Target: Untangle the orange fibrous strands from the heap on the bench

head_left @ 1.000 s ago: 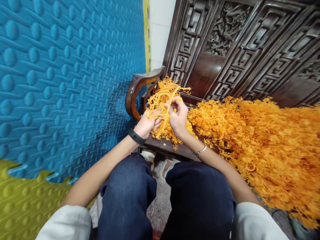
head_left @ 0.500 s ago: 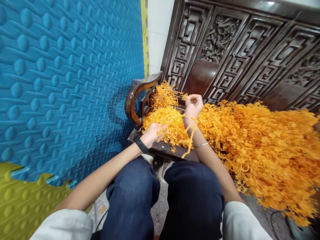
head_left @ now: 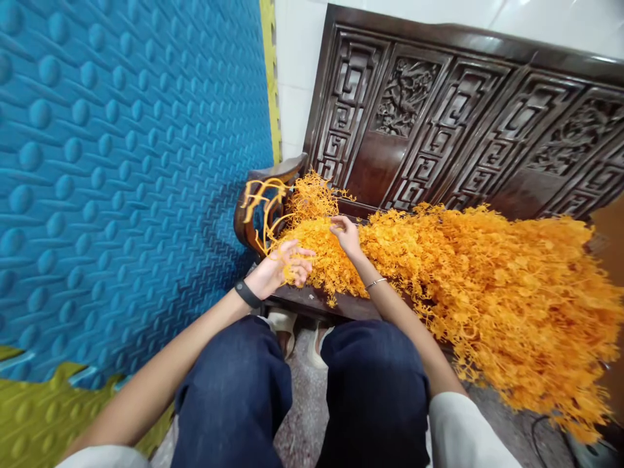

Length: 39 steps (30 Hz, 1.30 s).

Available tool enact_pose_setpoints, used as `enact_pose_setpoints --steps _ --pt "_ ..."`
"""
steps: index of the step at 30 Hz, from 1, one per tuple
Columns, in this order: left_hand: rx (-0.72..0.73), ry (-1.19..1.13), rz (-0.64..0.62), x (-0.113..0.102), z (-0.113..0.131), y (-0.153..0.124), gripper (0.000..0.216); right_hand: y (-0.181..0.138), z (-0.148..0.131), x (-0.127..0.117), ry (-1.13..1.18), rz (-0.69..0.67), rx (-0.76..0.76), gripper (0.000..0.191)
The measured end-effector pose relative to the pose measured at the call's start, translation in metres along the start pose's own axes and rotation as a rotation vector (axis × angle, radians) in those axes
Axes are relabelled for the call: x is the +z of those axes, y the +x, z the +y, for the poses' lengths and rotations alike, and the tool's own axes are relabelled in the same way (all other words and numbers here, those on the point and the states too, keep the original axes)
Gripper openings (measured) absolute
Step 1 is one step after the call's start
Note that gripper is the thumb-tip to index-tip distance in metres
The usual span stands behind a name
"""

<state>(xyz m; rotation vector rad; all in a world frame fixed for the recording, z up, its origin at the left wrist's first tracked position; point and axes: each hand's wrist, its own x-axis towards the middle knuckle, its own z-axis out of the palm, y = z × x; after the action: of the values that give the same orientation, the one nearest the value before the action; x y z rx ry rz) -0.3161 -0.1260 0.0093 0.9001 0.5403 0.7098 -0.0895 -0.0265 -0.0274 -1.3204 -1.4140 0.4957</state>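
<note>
My left hand (head_left: 285, 265) is turned palm up with its fingers spread, at the left front of the dark wooden bench seat. Thin orange plastic strands (head_left: 266, 201) curve up and left from it, blurred, and an orange bit lies across the palm. Whether the hand still grips them is hard to see; the fingers look loose. Over the near heap of orange artificial sprigs (head_left: 324, 244) hovers my right hand (head_left: 346, 234), fingers curved and slightly apart, with nothing visible between them.
A large orange pile (head_left: 517, 286) of sprigs spreads along the bench to the right. The carved wooden backrest (head_left: 375, 159) rises behind, with a curved armrest (head_left: 241, 224) at the left. A blue foam mat (head_left: 121, 162) stands beside it. My knees (head_left: 234, 390) are close to the seat edge (head_left: 312, 299).
My left hand has opened and turned palm up, moving slightly left, and the strands have swung from its right to its left. My right hand has come down and left, its fingers loosening.
</note>
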Motion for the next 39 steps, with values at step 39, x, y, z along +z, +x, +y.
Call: enact_pose_setpoints --steps 39 --pt "-0.021 0.08 0.212 -0.002 0.003 -0.003 0.047 -0.078 -0.104 0.016 0.229 -0.535 -0.099 0.032"
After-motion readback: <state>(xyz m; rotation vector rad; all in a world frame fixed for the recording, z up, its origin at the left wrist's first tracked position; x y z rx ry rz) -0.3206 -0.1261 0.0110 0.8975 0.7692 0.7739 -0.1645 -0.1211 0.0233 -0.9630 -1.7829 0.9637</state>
